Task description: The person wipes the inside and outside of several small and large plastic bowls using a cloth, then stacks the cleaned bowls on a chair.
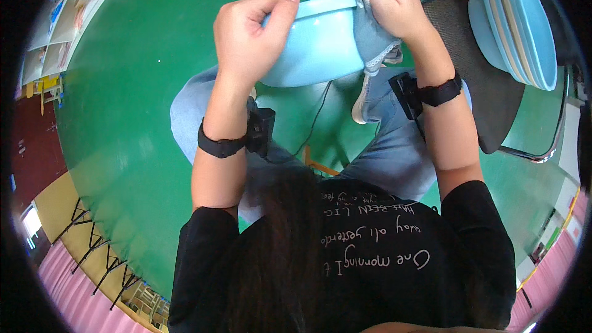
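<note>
A light blue plastic basin [320,52] is held up in front of me, tilted on its side above my knees. My left hand [251,37] is closed on its left edge, thumb along the rim. Closed round a grey-blue cloth [374,43] with a lacy edge, my right hand [394,3] presses it against the basin's right side. The cloth hangs down over that side, and some of its folds are hidden behind my fingers. Fingers of my left hand behind the basin are out of sight.
To my right, several nested blue and beige basins [542,40] lie tipped on a dark chair seat [502,108] with a chrome frame. A thin black cable [317,116] runs between my legs over the green floor [123,129]. White shelves [63,40] stand far left.
</note>
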The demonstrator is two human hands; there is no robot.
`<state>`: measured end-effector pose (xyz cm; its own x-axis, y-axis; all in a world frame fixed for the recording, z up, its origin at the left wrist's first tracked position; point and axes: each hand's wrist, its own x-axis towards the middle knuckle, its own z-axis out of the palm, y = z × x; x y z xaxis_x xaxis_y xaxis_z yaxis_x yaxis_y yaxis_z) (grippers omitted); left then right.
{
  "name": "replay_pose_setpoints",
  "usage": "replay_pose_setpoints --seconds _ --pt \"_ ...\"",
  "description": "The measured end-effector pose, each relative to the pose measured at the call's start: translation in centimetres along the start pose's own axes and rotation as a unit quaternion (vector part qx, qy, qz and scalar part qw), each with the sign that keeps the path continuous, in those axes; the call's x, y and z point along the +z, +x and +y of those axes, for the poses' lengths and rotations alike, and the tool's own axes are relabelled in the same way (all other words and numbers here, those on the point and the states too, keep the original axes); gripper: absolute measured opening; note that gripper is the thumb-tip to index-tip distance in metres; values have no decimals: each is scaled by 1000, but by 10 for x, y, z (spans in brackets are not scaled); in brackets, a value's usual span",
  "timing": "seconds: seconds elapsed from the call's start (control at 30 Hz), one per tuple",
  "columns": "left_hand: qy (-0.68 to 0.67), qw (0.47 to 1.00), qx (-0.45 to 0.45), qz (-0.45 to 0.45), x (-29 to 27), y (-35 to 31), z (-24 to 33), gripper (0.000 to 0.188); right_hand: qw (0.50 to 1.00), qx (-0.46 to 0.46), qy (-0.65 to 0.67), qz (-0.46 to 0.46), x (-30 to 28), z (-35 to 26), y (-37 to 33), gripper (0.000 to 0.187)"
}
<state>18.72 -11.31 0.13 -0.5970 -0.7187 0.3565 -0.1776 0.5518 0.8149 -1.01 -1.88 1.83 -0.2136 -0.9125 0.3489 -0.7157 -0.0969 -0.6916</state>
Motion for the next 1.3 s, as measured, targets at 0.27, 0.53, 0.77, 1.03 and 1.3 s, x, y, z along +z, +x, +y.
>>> replay_pose_setpoints --seconds 0.27,0.53,0.77,1.03,1.3 --pt "-60 998 16 -22 -3 4 2 26 998 -24 49 -25 -12 13 2 42" --pt "-115 993 -18 11 -2 4 2 25 992 -46 84 77 -7 16 1 40" --pt "-169 984 -51 27 -6 5 0 23 979 -10 137 149 -11 30 3 42" --pt "-268 956 -101 70 -12 3 -5 18 951 21 268 150 -19 32 2 44" --pt "-286 946 -85 124 -18 4 -10 19 910 58 359 198 -26 51 5 44"
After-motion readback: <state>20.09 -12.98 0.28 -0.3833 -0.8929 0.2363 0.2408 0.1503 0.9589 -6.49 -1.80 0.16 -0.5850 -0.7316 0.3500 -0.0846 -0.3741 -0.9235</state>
